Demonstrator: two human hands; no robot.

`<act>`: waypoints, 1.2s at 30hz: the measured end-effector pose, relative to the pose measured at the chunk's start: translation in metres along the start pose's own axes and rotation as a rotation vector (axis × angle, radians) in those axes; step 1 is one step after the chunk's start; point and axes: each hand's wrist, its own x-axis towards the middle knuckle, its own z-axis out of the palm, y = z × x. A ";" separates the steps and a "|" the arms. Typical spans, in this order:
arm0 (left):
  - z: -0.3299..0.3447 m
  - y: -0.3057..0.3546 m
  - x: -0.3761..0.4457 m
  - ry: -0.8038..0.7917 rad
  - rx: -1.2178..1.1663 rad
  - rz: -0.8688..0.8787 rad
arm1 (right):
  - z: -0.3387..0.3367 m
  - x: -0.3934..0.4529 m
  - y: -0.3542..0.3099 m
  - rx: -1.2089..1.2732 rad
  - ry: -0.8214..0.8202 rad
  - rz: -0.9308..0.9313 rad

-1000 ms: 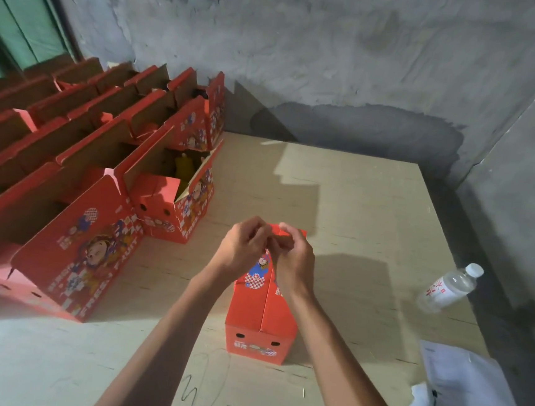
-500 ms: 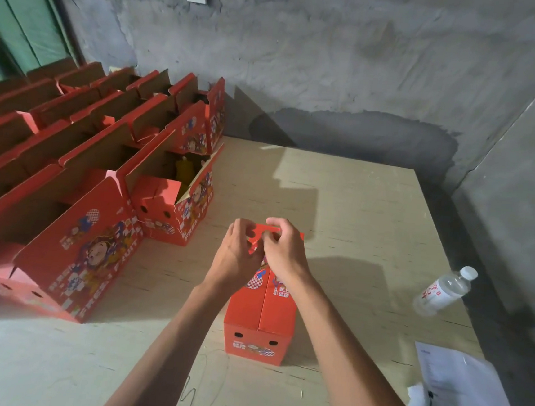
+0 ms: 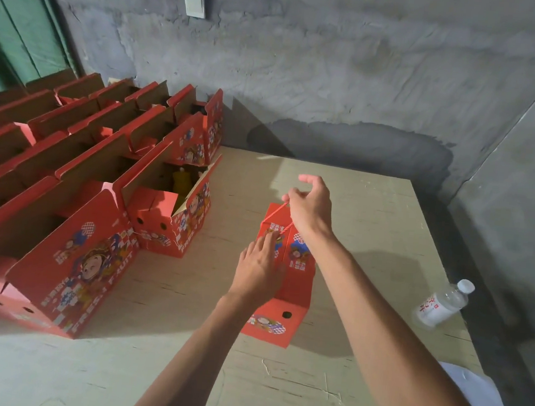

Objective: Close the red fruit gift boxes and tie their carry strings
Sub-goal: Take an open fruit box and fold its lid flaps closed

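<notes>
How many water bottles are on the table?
1. The water bottle lies on its side near the right edge of the table, right of the closed red box. None seem hidden.

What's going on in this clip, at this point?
A person is finishing a small closed red gift box on a plywood table. The right hand pinches the red carry string and holds it up above the box top, while the left hand lies flat on the box's left side. To the left, rows of larger red boxes stand with flaps open. A water bottle lies on the table's right edge.
</notes>
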 end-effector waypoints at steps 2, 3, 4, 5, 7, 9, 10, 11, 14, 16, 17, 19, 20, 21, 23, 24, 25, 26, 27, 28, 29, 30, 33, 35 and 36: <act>0.005 0.007 0.014 0.039 0.029 0.008 | -0.008 0.015 -0.007 -0.036 0.021 -0.007; 0.008 0.012 0.023 0.056 0.035 0.016 | -0.012 0.022 -0.010 -0.052 0.030 -0.013; 0.012 0.017 0.031 0.065 0.038 0.028 | -0.017 0.030 -0.012 -0.066 0.038 -0.020; 0.016 0.021 0.040 0.063 0.040 0.044 | -0.021 0.037 -0.014 -0.077 0.049 -0.028; 0.024 0.031 0.060 0.049 0.035 0.068 | -0.033 0.055 -0.019 -0.080 0.072 -0.045; 0.032 0.042 0.080 0.038 0.013 0.076 | -0.047 0.076 -0.025 -0.063 0.082 -0.052; 0.037 0.048 0.091 0.037 0.001 0.085 | -0.054 0.087 -0.028 -0.050 0.085 -0.051; 0.042 0.055 0.102 0.040 -0.010 0.093 | -0.061 0.098 -0.030 -0.036 0.089 -0.050; 0.061 0.078 0.137 0.049 -0.042 0.100 | -0.084 0.134 -0.031 -0.021 0.115 -0.061; 0.077 0.091 0.162 0.049 -0.060 0.107 | -0.098 0.160 -0.025 -0.026 0.137 -0.068; 0.086 0.097 0.175 0.040 -0.070 0.113 | -0.105 0.175 -0.020 -0.028 0.147 -0.068; 0.106 0.107 0.201 0.015 -0.078 0.125 | -0.118 0.204 -0.009 -0.028 0.155 -0.056; 0.118 0.112 0.216 0.004 -0.075 0.132 | -0.124 0.220 -0.002 -0.031 0.156 -0.047; 0.130 0.116 0.230 -0.006 -0.074 0.137 | -0.131 0.235 0.005 -0.040 0.160 -0.037; 0.156 0.126 0.261 -0.032 -0.087 0.136 | -0.142 0.266 0.022 -0.080 0.173 -0.033; 0.169 0.131 0.276 -0.041 -0.091 0.137 | -0.148 0.281 0.031 -0.099 0.184 -0.037; 0.182 0.136 0.293 -0.044 -0.089 0.146 | -0.155 0.298 0.040 -0.117 0.194 -0.039; 0.196 0.142 0.309 -0.049 -0.083 0.158 | -0.163 0.314 0.048 -0.138 0.200 -0.037; 0.210 0.147 0.325 -0.052 -0.086 0.166 | -0.170 0.330 0.056 -0.155 0.204 -0.030; 0.224 0.152 0.340 -0.058 -0.089 0.174 | -0.178 0.346 0.064 -0.169 0.208 -0.023; 0.238 0.157 0.354 -0.063 -0.092 0.180 | -0.186 0.362 0.072 -0.184 0.213 -0.019; 0.252 0.163 0.368 -0.068 -0.098 0.182 | -0.193 0.377 0.080 -0.205 0.222 -0.016; 0.293 0.178 0.408 -0.082 -0.123 0.186 | -0.212 0.424 0.104 -0.269 0.282 0.001; 0.319 0.187 0.431 -0.088 -0.122 0.191 | -0.223 0.453 0.124 -0.293 0.287 -0.005; 0.332 0.191 0.440 -0.101 -0.121 0.194 | -0.227 0.466 0.133 -0.313 0.279 -0.009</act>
